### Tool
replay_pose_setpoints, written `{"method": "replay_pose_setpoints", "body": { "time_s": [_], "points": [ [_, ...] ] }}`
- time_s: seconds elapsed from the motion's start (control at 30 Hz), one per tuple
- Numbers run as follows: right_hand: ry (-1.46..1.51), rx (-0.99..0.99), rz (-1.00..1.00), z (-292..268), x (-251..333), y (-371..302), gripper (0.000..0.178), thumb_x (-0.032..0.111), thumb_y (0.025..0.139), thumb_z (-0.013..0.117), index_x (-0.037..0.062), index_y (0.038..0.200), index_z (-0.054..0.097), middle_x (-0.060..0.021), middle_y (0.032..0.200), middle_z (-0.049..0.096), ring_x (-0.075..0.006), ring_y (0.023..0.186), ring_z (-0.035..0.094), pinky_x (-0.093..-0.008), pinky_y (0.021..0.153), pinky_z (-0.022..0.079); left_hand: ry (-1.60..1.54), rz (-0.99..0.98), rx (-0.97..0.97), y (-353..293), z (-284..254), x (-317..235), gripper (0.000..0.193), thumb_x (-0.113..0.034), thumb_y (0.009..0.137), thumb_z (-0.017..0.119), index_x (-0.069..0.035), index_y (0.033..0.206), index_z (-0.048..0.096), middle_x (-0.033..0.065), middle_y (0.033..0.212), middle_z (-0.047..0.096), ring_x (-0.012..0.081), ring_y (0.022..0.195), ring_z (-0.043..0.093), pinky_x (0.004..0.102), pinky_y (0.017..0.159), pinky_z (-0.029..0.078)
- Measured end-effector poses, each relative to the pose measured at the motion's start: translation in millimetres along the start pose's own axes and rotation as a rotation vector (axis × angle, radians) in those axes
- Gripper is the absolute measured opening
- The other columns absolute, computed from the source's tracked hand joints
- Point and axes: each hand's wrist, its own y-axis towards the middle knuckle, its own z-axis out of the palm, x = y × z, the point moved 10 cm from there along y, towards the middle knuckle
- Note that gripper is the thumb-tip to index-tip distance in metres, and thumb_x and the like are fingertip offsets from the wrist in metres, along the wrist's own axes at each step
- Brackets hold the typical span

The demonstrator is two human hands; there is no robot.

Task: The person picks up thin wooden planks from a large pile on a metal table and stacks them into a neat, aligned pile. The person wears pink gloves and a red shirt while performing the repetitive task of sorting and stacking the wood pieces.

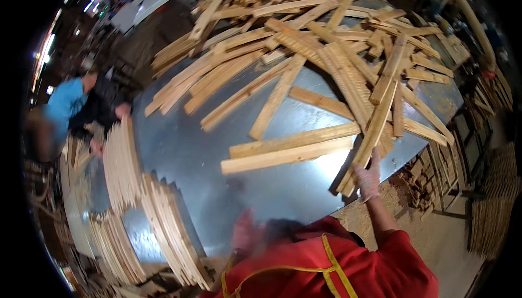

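My right hand, in a thin pale glove, grips a long wooden slat near its lower end at the right edge of the metal table. The slat's far end lies over other slats of the pile, and a second piece may lie beneath it. My left hand is over the near edge of the table, close to my body; motion smears its fingers. Ahead of it lie two slats side by side, a darker one and a paler one.
A large loose heap of slats covers the table's far side. Stacked slats stand in rows at the left and near left. A co-worker in a blue top touches the left stack. Wood scraps lie beyond the right edge.
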Motion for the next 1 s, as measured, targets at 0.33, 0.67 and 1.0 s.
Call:
{"method": "replay_pose_setpoints", "body": {
  "time_s": [0.33,0.67,1.0],
  "points": [
    [-0.019,1.097,0.542,217.3,-125.7,-289.8,0.057,0.002,0.093,0.075,0.0014,0.145,0.051,-0.014,0.123,0.07,-0.0235,0.114,0.067,-0.0382,0.101,0.055,-0.572,-0.336,0.276,12.2,-13.2,5.8,0.06,-0.035,0.092,0.075,-0.002,0.14,0.061,0.0262,0.13,0.068,0.0416,0.118,0.066,0.045,0.103,0.053],
    [-0.737,1.012,-0.159,271.2,-29.2,-204.2,0.077,0.026,0.09,0.076,0.0057,0.157,0.044,-0.0203,0.132,0.067,-0.0312,0.121,0.066,-0.0399,0.104,0.053,0.278,-0.516,-0.494,-142.8,-125.2,213.3,0.028,-0.017,0.093,0.066,-0.007,0.119,0.067,0.0114,0.108,0.069,0.0307,0.101,0.068,0.0465,0.088,0.056],
    [-1.539,0.686,-0.768,267.3,49.1,-9.4,0.088,0.043,0.069,0.086,0.0174,0.148,0.055,-0.0183,0.127,0.068,-0.0393,0.122,0.065,-0.0497,0.106,0.049,0.481,-0.655,-0.299,-115.6,-113.9,206.6,0.086,-0.031,0.085,0.08,-0.008,0.159,0.043,0.0188,0.164,0.045,0.0406,0.149,0.043,0.0544,0.121,0.035]
  ]
}}
